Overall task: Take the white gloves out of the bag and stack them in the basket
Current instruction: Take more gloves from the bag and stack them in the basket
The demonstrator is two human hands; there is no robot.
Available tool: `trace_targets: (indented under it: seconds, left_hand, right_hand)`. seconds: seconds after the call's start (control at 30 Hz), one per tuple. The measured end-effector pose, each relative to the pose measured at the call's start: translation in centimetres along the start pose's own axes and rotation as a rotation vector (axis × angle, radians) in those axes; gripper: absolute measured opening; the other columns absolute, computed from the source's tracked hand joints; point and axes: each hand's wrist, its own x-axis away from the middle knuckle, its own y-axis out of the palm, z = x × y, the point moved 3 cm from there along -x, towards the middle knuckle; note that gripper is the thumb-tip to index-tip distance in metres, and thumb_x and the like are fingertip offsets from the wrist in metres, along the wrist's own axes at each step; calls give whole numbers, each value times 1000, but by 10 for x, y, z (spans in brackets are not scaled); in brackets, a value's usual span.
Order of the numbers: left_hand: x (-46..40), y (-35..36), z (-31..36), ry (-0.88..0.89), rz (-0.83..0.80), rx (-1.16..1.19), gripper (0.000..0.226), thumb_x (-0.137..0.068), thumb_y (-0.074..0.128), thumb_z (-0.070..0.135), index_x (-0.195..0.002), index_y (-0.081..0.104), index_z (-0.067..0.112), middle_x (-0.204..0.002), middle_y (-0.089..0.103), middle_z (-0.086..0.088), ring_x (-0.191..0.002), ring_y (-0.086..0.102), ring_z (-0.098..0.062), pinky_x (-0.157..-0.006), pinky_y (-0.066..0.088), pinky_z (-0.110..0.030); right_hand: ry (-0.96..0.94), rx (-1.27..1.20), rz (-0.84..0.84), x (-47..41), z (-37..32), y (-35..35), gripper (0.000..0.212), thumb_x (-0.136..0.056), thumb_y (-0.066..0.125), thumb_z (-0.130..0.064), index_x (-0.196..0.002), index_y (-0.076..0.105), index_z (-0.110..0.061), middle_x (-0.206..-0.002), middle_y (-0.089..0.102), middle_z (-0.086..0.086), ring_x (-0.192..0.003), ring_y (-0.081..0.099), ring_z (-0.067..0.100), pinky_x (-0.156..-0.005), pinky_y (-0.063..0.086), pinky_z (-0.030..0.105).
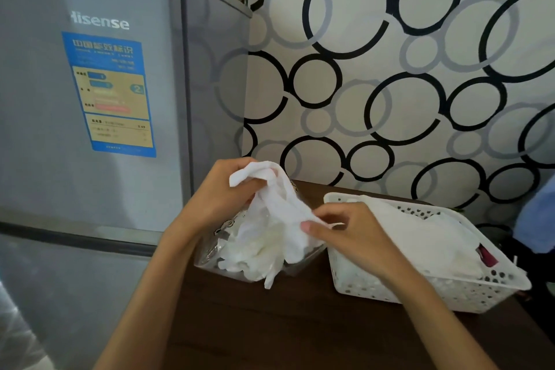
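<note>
Head view. A white glove (279,213) is held up between both hands above the clear plastic bag (210,252), which lies on the dark wooden table (270,324) just left of the white perforated basket (450,294). The left hand (228,189) grasps the cuff end, fingers curled round the bunched cloth at the top. The right hand (345,228) pinches a lower edge of the same glove between thumb and fingers, close to the basket's near corner. The step in hand appears to be the lifting-out: the glove's finger end hangs down over the bag's mouth and is not yet clear of it. The next move probably calls for raising the glove free, carrying it to the right over the basket rim, and laying it flat on the pile. More gloves (249,261) remain in the bag, showing as a crumpled white heap through the plastic. The basket already holds a stack of gloves (420,237), filling most of it; a small red item (486,255) shows at its right side. The held glove looks soft, limp and creased, likely to fold on itself when released. A grey fridge (90,99) stands at left.
</note>
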Motion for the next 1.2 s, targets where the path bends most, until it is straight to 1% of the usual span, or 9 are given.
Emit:
trace_targets:
  seconds: [0.2,0.3,0.5,0.63,0.73,0.87,0.93,1.03,1.2]
  left_hand:
    - [5,20,-6,55,-260,93,18,-87,59,23,-81,69,9,-74,70,4,-71,67,-6,-62,50,-15]
    - [3,37,-10,13,-329,94,9,-86,64,17,-91,72,15,-86,71,0,-78,69,-7,-66,53,-16]
    - [2,28,-9,-26,-584,-81,61,-79,77,15,-129,49,35,-132,52,23,-123,47,7,-102,40,-17]
    - [-8,64,26,16,-525,-20,80,-74,69,59,-143,31,44,-148,34,25,-134,33,7,-110,31,-24]
    - [-20,98,41,39,-556,16,64,-83,66,49,-140,42,31,-138,50,17,-124,50,-1,-106,43,-32]
    - [-30,106,55,102,-517,83,17,-92,59,23,-101,70,13,-98,73,2,-91,70,-11,-80,56,-26]
    - [-31,99,57,106,-464,127,16,-94,57,19,-96,71,10,-91,74,-1,-84,71,-12,-73,53,-21]
    - [-33,98,60,131,-342,84,19,-97,51,22,-93,67,12,-87,71,0,-80,67,-9,-71,51,-20]
    - [-23,101,57,62,3,-23,23,-102,37,29,-89,52,19,-74,52,7,-60,47,3,-58,38,-12]
  right_hand:
    - [84,-403,55,17,10,-62,32,-73,65,-36,-92,74,-13,-93,75,-2,-92,69,11,-86,48,23]
    - [110,-550,231,17,13,-79,23,-82,61,-30,-98,71,-16,-93,75,0,-87,69,13,-74,52,22]
    - [38,-263,327,16,9,-95,19,-92,56,-31,-94,68,-16,-91,71,8,-80,67,16,-71,52,25]
    - [-29,-146,265,16,-3,-101,12,-93,54,-29,-91,65,-23,-84,69,5,-71,63,6,-61,49,19]
    - [-11,-172,263,18,-8,-111,16,-92,55,-32,-86,65,-21,-79,65,11,-72,61,14,-64,49,27]
    - [-12,-58,406,27,2,-149,38,-93,53,-38,-82,60,-2,-67,49,10,-62,47,15,-57,38,25]
    - [-52,-30,429,30,5,-160,31,-94,52,-35,-85,66,-8,-73,58,16,-64,52,13,-59,41,24]
    - [-116,-102,437,34,7,-169,19,-94,53,-26,-84,69,-27,-80,70,-3,-65,60,-3,-57,44,7]
    - [-196,-96,517,21,10,-144,31,-95,53,-26,-86,63,2,-75,63,21,-65,53,17,-59,42,27]
